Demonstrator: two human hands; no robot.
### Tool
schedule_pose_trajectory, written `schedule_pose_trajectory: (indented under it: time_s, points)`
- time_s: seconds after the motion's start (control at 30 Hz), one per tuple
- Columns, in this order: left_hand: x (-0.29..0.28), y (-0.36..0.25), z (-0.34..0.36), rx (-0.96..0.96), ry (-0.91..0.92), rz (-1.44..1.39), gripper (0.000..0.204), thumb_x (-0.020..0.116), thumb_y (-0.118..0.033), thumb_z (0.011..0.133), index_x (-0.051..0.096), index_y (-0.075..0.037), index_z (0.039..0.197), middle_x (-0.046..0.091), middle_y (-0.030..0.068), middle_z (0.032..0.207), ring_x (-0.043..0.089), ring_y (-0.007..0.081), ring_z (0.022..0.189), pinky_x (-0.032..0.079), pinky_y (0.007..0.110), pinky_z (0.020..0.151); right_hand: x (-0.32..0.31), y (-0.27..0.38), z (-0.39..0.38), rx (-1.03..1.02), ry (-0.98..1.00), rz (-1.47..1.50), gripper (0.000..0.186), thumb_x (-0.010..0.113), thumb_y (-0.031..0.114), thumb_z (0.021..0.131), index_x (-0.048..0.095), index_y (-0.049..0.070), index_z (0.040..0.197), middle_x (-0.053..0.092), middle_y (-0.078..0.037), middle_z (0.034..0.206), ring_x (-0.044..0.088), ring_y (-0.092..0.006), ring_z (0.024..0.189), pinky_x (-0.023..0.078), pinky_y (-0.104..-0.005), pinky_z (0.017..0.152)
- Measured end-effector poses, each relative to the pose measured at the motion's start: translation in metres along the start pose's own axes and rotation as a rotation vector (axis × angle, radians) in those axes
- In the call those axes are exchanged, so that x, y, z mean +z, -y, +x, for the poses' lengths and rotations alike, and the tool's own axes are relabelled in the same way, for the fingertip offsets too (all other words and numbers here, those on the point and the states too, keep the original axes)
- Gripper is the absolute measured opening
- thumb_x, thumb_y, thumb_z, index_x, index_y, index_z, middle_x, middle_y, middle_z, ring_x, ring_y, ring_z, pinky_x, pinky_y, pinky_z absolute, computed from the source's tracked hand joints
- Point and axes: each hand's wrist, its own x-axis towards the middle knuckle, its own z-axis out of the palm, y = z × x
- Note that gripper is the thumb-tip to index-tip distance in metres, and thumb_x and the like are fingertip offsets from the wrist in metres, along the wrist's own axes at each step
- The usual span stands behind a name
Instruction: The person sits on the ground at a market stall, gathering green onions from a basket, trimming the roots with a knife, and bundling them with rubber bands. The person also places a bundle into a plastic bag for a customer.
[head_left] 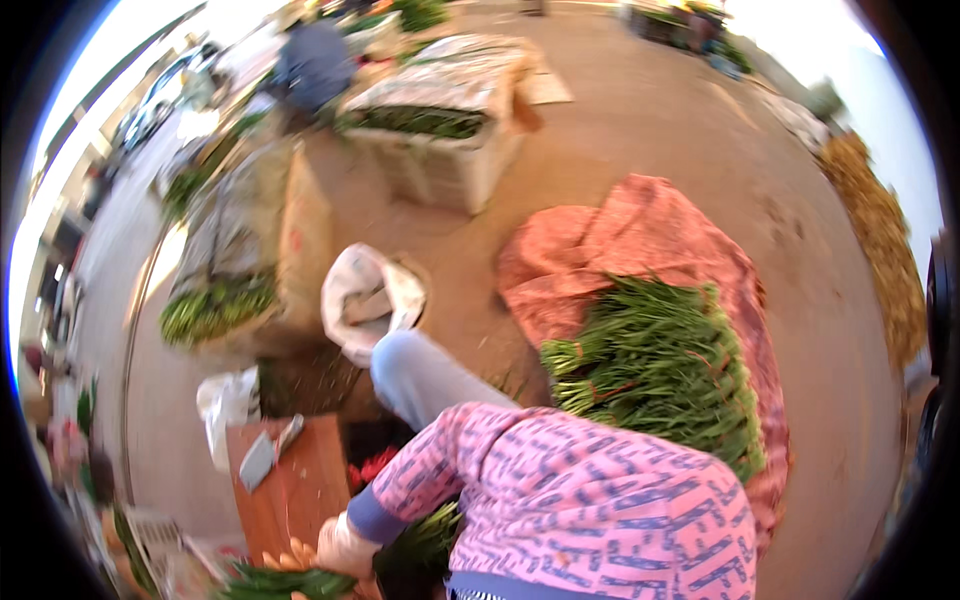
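My right hand [338, 549], in a pale glove that leaves the fingers bare, reaches to the lower left from a pink and blue patterned sleeve. Its fingers are curled over a bunch of long-leaved greens [280, 585], which the bottom edge cuts off. Bits of skin show below that bunch; they may be my left hand, but its fingers are too hidden to read. Just beyond the greens is a reddish-brown board [312, 475], with a broad-bladed knife [262, 458] lying on it. Part of a second heap of greens [425, 545] shows beside my right forearm.
Tied bunches of greens [650, 360] lie stacked on an orange sheet [640, 225] at right. An open white sack [350, 335] stands past my knee. Covered crates of greens, one pale [440, 165] and one brown [310, 240], stand farther off. A person [312, 65] crouches at far left.
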Motion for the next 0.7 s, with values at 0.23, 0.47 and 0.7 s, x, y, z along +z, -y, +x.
schedule_pose_trajectory:
  time_s: [0.23, 0.47, 0.7]
  points:
    - [-0.075, -0.054, -0.042, 0.16, -0.462, 0.071, 0.044, 0.049, -0.017, 0.093, 0.045, -0.002, 0.133, 0.059, 0.0064, 0.093, 0.058, 0.0185, 0.09, 0.046, 0.036, 0.095, 0.004, 0.012, 0.023, -0.065, 0.145, 0.24, 0.077, 0.083, 0.026, 0.056, 0.049, 0.003, 0.121, 0.066, -0.019, 0.098, 0.063, -0.0373, 0.097, 0.05, -0.041, 0.083]
    - [-0.131, -0.106, -0.077, 0.409, -0.652, -0.088, 0.04, 0.059, -0.009, 0.087, 0.051, 0.001, 0.125, 0.063, 0.0083, 0.093, 0.061, 0.02, 0.091, 0.047, 0.042, 0.093, -0.044, 0.0, -0.004, -0.279, -0.283, 0.815, 0.06, 0.076, 0.016, 0.078, 0.051, 0.0, 0.131, 0.049, -0.015, 0.136, 0.052, -0.0235, 0.119, 0.041, -0.035, 0.103]
    - [-0.17, -0.124, -0.13, 0.618, -0.722, -0.226, 0.048, 0.063, -0.01, 0.084, 0.05, -0.002, 0.13, 0.067, 0.0089, 0.101, 0.063, 0.0243, 0.099, 0.046, 0.045, 0.099, -0.04, -0.017, -0.015, 0.019, -0.616, 1.04, 0.052, 0.066, 0.019, 0.087, 0.048, 0.01, 0.136, 0.054, -0.001, 0.124, 0.052, -0.0044, 0.085, 0.045, -0.0215, 0.073]
